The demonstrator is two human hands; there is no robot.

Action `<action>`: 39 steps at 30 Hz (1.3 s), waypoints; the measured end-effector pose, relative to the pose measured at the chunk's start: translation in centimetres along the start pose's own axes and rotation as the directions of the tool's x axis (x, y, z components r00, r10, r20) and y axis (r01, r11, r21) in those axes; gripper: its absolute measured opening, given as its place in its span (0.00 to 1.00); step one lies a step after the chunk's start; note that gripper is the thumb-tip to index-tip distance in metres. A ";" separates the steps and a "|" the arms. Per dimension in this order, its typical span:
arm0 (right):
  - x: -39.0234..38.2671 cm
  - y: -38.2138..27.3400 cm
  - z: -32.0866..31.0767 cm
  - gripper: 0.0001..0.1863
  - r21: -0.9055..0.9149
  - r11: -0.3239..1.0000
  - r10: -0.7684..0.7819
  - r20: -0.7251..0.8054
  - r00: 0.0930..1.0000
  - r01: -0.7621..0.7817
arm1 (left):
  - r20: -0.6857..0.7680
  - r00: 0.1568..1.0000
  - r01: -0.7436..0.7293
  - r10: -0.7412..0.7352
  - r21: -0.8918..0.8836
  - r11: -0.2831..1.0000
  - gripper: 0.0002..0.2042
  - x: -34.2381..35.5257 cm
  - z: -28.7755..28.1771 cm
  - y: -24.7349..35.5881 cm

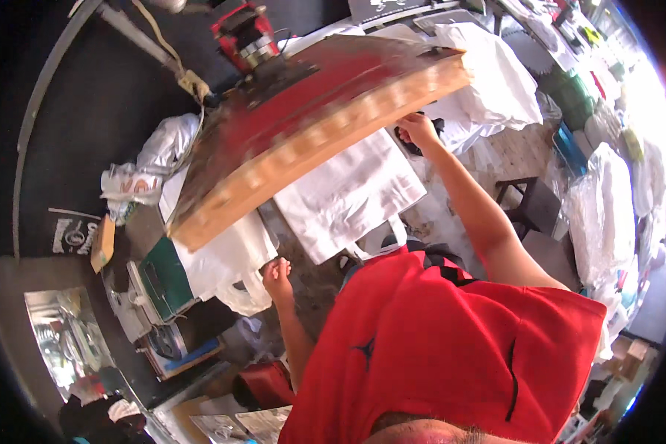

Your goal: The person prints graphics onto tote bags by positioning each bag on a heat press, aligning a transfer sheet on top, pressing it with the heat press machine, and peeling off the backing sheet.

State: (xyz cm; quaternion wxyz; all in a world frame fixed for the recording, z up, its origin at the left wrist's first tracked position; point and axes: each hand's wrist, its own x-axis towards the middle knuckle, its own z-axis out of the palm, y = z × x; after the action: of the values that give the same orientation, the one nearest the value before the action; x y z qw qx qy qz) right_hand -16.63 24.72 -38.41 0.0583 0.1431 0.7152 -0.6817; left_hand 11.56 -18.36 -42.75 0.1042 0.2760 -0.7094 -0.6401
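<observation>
A wooden screen frame (270,177) with red and grey mesh, blurred, is clamped to a red machine arm (240,41) over the bench. Below it lies a white cloth bag (344,196) with handles hanging toward me. My right hand (418,132) is closed under the frame's right part, beside a dark object (433,129); what it grips is hidden. My left hand (276,277) has curled fingers at the edge of another white bag (226,263) on the left; whether it pinches that bag or something else I cannot make out.
Stacked white fabric (488,78) lies at the back right. Wrapped white bundles (596,222) line the right side, near a dark stool (525,207). A green board (163,277), plastic bags (163,148) and a cord are on the left. A red box (263,385) sits low left.
</observation>
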 end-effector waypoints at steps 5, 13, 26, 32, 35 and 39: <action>7.8 4.0 -6.1 0.10 -0.185 0.983 -0.014 -0.182 0.983 -0.021 | 0.085 0.965 -0.258 0.246 0.452 0.854 0.05 -1.5 5.9 3.2; 20.2 6.9 -8.1 0.13 -0.597 0.797 -0.263 -0.214 0.941 0.087 | 0.547 0.804 -0.579 0.234 0.631 0.516 0.24 -6.4 19.0 9.5; 23.6 5.9 -7.0 0.39 -0.748 0.655 -0.202 -0.304 0.931 -0.102 | 0.527 0.844 -0.402 -0.105 0.749 0.527 0.31 -5.8 20.0 9.9; 24.9 7.4 -6.6 0.40 -0.611 0.776 -0.215 -0.489 0.846 -0.156 | 0.505 0.841 -0.346 -0.192 0.777 0.526 0.32 -5.5 21.0 10.6; 24.5 7.3 -6.5 0.40 -0.550 0.824 -0.212 -0.521 0.827 -0.134 | 0.474 0.845 -0.275 -0.248 0.782 0.559 0.32 -5.6 21.3 11.1; 24.4 7.1 -6.2 0.37 -0.549 0.822 -0.191 -0.517 0.835 -0.151 | 0.464 0.852 -0.273 -0.244 0.791 0.548 0.32 -5.7 21.1 11.0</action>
State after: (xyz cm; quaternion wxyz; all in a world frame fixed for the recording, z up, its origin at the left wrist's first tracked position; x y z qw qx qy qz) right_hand -37.15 34.16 -51.57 -0.1173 0.3010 0.8724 -0.3670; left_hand 2.81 2.87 -34.27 -0.2315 0.1000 -0.9285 -0.2725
